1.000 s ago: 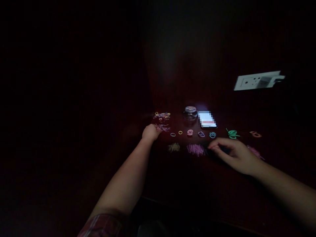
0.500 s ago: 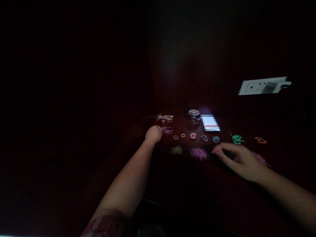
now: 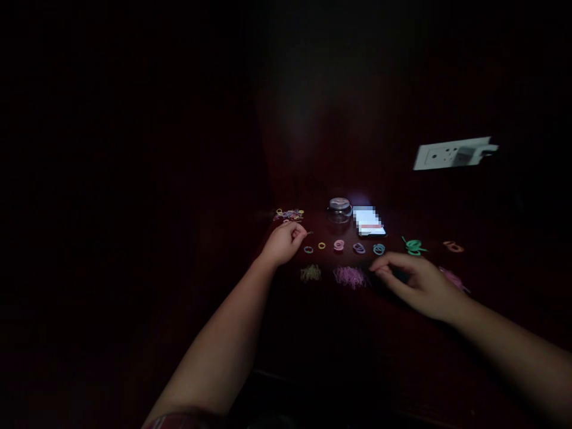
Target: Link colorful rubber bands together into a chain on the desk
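Observation:
My left hand (image 3: 283,243) is closed in a pinch, and a tiny dark elastic band (image 3: 310,232) sticks out from its fingertips. Just behind it lies a mixed pile of coloured elastic bands (image 3: 292,213). My right hand (image 3: 415,287) has thumb and index finger pressed together beside a heap of pink-purple elastic bands (image 3: 351,276); whatever is between them is too small to make out. Left of that heap is an olive heap of bands (image 3: 310,273). A pink heap (image 3: 454,279) is partly hidden behind my right hand.
Small groups of bands form a row: yellow (image 3: 322,245), pink (image 3: 339,245), purple (image 3: 358,248), blue (image 3: 379,249), green (image 3: 413,246), orange (image 3: 453,246). Behind stand a lidded clear jar (image 3: 339,210) and a lit phone (image 3: 369,221). A wall socket (image 3: 440,155) holds a plug.
My left hand has come away from the mixed pile, rightward, with a small band now in its fingertips. The whole view has shifted slightly; my right hand keeps its pinch near the pink-purple heap.

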Available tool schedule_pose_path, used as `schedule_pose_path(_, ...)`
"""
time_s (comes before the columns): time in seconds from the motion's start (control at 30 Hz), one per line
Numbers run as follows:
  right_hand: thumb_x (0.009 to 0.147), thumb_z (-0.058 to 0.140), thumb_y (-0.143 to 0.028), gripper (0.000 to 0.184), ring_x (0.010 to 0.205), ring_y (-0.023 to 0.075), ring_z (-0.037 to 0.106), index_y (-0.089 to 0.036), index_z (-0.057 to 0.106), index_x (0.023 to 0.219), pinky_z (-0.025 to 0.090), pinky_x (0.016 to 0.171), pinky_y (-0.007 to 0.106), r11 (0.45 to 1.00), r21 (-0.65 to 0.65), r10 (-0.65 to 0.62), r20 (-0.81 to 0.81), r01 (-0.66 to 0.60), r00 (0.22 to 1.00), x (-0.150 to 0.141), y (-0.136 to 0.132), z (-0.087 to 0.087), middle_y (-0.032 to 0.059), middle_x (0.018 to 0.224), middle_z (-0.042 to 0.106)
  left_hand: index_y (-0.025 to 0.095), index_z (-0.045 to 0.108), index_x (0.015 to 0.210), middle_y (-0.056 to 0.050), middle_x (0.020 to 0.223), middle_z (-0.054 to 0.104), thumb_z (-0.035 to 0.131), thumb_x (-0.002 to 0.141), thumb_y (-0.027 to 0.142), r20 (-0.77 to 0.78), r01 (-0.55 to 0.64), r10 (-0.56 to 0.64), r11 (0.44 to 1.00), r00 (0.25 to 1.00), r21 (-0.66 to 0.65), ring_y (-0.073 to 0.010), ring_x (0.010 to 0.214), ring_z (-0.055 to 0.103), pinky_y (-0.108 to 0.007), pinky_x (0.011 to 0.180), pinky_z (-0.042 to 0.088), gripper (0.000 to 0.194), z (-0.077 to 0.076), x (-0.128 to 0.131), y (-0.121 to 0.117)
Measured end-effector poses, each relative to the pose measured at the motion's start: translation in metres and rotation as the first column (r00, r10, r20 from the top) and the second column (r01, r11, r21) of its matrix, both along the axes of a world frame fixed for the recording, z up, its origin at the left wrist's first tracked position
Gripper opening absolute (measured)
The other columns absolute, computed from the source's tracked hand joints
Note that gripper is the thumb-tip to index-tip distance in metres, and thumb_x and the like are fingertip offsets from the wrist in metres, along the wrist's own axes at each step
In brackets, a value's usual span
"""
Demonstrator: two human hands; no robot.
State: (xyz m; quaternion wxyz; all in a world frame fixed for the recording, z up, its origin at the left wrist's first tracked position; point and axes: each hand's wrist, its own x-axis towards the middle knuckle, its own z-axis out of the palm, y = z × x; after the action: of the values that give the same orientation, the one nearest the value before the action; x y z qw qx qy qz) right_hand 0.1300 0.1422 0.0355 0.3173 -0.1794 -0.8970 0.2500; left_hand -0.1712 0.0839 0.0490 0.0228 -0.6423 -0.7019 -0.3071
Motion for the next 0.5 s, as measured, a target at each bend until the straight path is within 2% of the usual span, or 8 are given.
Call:
schedule_pose_path(0.1, 0.089, 0.056, -0.031, 0.015, 0.063, 0.0139, 0.055, -0.018, 0.063, 0.094, 0.047, 0.058, 0.026, 0.998, -0.051, -0.037, -0.101, 0.032, 0.994, -0.004, -0.003, -0.001, 0.0014, 0.070, 0.059, 0.019, 0.063, 0.084, -0.003, 0.086, 0.065, 0.052, 0.092, 0.026, -0.083, 0.284, -0.273, 0.943, 0.958, 0.174, -0.0160, 0.082, 0.059, -0.028, 0.080, 0.047, 0.015, 0.009, 0.040, -0.007)
schedule_pose_path(0.2, 0.087, 0.060, -0.032, 0.019, 0.061, 0.0126, 0.054, -0.017, 0.061, 0.100, 0.046, 0.057, 0.025, 0.996, -0.077, -0.052, -0.149, 0.041, 0.987, -0.008, -0.004, -0.001, -0.0004, 0.069, 0.057, 0.019, 0.061, 0.087, -0.003, 0.087, 0.064, 0.053, 0.093, 0.025, -0.148, 0.470, -0.448, 0.860, 0.882, 0.198, -0.0160, 0.085, 0.058, -0.030, 0.081, 0.046, 0.012, 0.012, 0.070, -0.014)
schedule_pose_path(0.3, 0.087, 0.061, -0.032, 0.020, 0.059, 0.0116, 0.052, -0.017, 0.062, 0.100, 0.045, 0.056, 0.024, 0.996, -0.086, -0.037, -0.141, 0.025, 0.989, -0.009, -0.006, 0.000, -0.0010, 0.069, 0.056, 0.019, 0.060, 0.088, -0.002, 0.085, 0.063, 0.053, 0.093, 0.024, -0.168, 0.524, -0.498, 0.829, 0.851, 0.196, -0.0155, 0.083, 0.057, -0.030, 0.080, 0.045, 0.010, 0.011, 0.083, -0.017)
schedule_pose_path(0.5, 0.089, 0.058, -0.031, 0.017, 0.062, 0.0121, 0.052, -0.017, 0.066, 0.092, 0.045, 0.059, 0.025, 0.998, -0.065, -0.033, -0.126, 0.025, 0.992, -0.009, -0.007, 0.001, 0.0011, 0.071, 0.059, 0.019, 0.060, 0.087, -0.003, 0.086, 0.063, 0.052, 0.094, 0.025, -0.146, 0.547, -0.528, 0.815, 0.837, 0.190, -0.0161, 0.084, 0.057, -0.031, 0.080, 0.045, 0.012, 0.008, 0.084, -0.014)
